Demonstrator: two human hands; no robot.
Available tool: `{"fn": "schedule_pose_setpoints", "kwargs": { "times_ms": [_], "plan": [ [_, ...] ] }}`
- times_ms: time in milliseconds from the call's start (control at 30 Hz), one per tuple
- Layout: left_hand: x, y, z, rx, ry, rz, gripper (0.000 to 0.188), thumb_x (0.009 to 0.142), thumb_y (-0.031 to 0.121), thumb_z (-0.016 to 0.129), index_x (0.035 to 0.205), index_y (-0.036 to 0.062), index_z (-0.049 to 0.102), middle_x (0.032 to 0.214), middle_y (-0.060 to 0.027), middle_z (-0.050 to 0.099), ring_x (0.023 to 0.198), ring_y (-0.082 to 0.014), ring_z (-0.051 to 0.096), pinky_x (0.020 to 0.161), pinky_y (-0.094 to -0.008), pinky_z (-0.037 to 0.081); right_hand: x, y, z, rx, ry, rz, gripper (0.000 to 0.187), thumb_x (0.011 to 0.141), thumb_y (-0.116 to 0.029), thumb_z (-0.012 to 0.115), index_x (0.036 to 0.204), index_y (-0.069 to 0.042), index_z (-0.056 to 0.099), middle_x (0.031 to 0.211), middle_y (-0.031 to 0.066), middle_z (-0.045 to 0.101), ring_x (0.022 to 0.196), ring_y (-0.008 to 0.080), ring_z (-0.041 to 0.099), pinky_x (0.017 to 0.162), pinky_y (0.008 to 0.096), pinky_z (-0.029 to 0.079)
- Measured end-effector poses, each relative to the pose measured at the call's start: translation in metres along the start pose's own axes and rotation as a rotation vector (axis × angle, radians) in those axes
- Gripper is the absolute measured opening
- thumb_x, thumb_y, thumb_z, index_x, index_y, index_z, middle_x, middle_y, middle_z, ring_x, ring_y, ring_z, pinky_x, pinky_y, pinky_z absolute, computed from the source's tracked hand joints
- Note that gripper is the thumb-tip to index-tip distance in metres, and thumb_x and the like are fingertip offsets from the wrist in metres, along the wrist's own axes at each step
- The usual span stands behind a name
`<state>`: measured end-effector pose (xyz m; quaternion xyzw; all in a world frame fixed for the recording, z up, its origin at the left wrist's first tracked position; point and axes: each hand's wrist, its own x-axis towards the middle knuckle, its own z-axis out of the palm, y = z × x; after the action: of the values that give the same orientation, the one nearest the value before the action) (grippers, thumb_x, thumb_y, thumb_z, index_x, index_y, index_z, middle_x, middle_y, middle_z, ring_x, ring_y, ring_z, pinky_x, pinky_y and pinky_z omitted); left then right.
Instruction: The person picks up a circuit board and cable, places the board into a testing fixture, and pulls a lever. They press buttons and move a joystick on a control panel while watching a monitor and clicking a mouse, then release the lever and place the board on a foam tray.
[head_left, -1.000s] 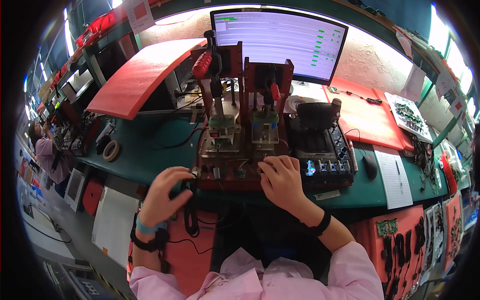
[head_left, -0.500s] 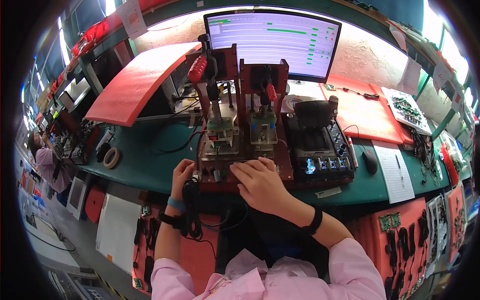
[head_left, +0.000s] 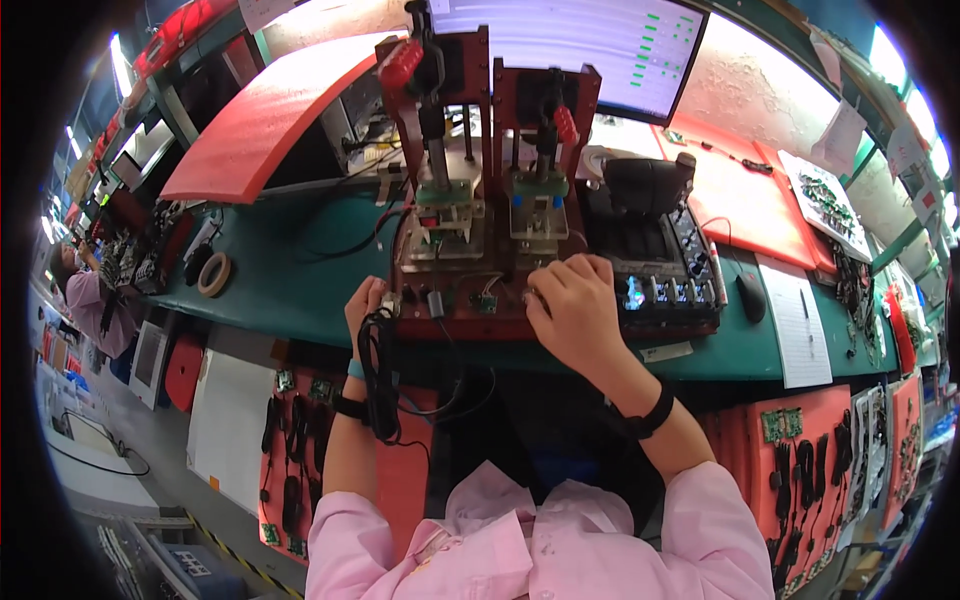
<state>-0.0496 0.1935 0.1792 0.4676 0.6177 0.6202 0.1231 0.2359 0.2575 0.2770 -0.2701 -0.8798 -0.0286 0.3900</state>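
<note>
My left hand [head_left: 364, 308] is closed at the left front corner of a dark red test fixture [head_left: 460, 325], on a coiled black cable [head_left: 378, 375] that hangs down past the wrist. The cable's plug end by the fingertips is partly hidden. My right hand [head_left: 578, 308] rests at the fixture's front right with curled fingers; whatever they hold is hidden. Between the hands, a small green circuit board [head_left: 487, 302] with thin wires lies on the fixture base, beside a grey cylindrical part [head_left: 435, 304]. Two toggle clamps with red handles [head_left: 401, 65] [head_left: 565, 125] stand behind.
A black control unit [head_left: 655, 260] with lit switches stands to the right, then a mouse [head_left: 750, 298] and a paper sheet with pen [head_left: 795, 325]. A monitor [head_left: 620, 60] is behind. Red foam [head_left: 270, 125] and a tape roll [head_left: 213, 274] are left; cables lie on lower trays [head_left: 790, 410].
My right hand has moved right from the middle of the fixture's front, uncovering the small board. My left hand stays by the left corner. The view has tilted down.
</note>
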Motion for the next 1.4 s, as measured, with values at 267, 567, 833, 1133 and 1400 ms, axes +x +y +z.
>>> {"fn": "schedule_pose_setpoints", "kwargs": {
  "times_ms": [267,567,833,1133,1400],
  "plan": [
    [0.001,-0.013,0.003,-0.208,0.006,-0.116,0.034,0.098,0.024,0.047,0.073,0.0033,0.037,0.066,0.0032,0.029,0.060,-0.0061,0.028,0.052,-0.0233,0.026,-0.003,0.004,0.007,-0.035,0.056,-0.059,0.008,0.068,-0.007,0.067,0.073,-0.007,0.060,0.072,0.0017,0.060,0.079,0.0220,0.054,0.085,0.0371,0.039],
    [-0.003,-0.018,-0.001,-0.338,0.009,-0.187,0.032,0.098,0.023,0.047,0.074,0.0037,0.038,0.065,0.0031,0.030,0.059,-0.0061,0.028,0.050,-0.0235,0.026,0.001,0.014,0.008,0.145,0.006,-0.012,0.007,0.064,-0.001,0.069,0.068,-0.005,0.064,0.067,0.0022,0.062,0.075,0.0213,0.054,0.083,0.0363,0.040],
    [-0.001,-0.016,-0.011,-0.044,-0.071,-0.244,0.022,0.094,0.023,0.058,0.099,0.0013,0.060,0.084,0.0038,0.054,0.080,-0.0046,0.049,0.073,-0.0197,0.039,-0.004,0.006,0.004,0.027,-0.017,-0.044,0.006,0.066,-0.003,0.068,0.071,-0.005,0.066,0.068,0.0012,0.062,0.077,0.0207,0.055,0.081,0.0358,0.040],
    [-0.003,-0.037,-0.014,-0.305,-0.044,-0.234,0.029,0.094,0.022,0.057,0.109,-0.0022,0.059,0.090,-0.0004,0.058,0.085,-0.0074,0.053,0.079,-0.0204,0.041,-0.001,0.011,-0.001,0.119,0.035,0.049,0.005,0.067,-0.004,0.066,0.073,-0.005,0.066,0.071,0.0029,0.060,0.077,0.0228,0.053,0.075,0.0352,0.043],
    [-0.005,-0.024,0.002,-0.223,0.101,-0.100,0.034,0.098,0.024,0.045,0.073,0.0029,0.038,0.063,0.0000,0.029,0.057,-0.0072,0.028,0.049,-0.0252,0.027,-0.005,0.011,-0.011,0.026,-0.132,0.024,0.008,0.068,-0.002,0.064,0.075,-0.003,0.066,0.072,0.0050,0.057,0.078,0.0254,0.054,0.068,0.0336,0.048]
  ]
}}
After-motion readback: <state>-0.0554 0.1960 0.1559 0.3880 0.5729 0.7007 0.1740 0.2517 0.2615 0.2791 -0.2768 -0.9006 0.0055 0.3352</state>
